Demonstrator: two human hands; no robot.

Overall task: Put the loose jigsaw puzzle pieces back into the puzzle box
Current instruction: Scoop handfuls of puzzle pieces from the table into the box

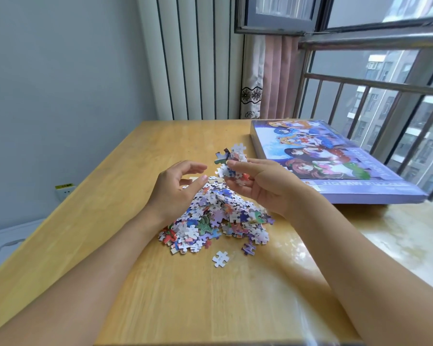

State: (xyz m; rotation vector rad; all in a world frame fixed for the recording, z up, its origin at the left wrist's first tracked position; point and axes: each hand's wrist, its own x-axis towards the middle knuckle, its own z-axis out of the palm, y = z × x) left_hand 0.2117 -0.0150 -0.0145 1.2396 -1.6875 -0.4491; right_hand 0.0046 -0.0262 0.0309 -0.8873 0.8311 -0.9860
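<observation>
The wooden surface (125, 283) carries everything here, and the biggest thing on it is the puzzle box (335, 161), lying flat at the far right by the window railing. Its lid looks to be on, picture side up, so from where I stand it would need opening before anything goes in. The long axis of the box runs away from the person toward the window, angled a little to the right.

In the middle sits the heap of loose pieces (215, 216), with a single white piece (220, 258) lying apart on the near side.

The right hand (258, 186) is raised above the heap, fingers curled round a small handful of pieces (231, 161). The box lies to the right of that hand and beyond it, quite near, so this is the nearer hand for the drop. The left hand (178, 188) hovers over the heap's left side with fingers loosely bent, holding nothing that I can see.

Along the box's near edge the print reads "JIGSAW PUZZLE", upside down from this side; a smaller line along the picture's edge looks like "1000 PIECES".
</observation>
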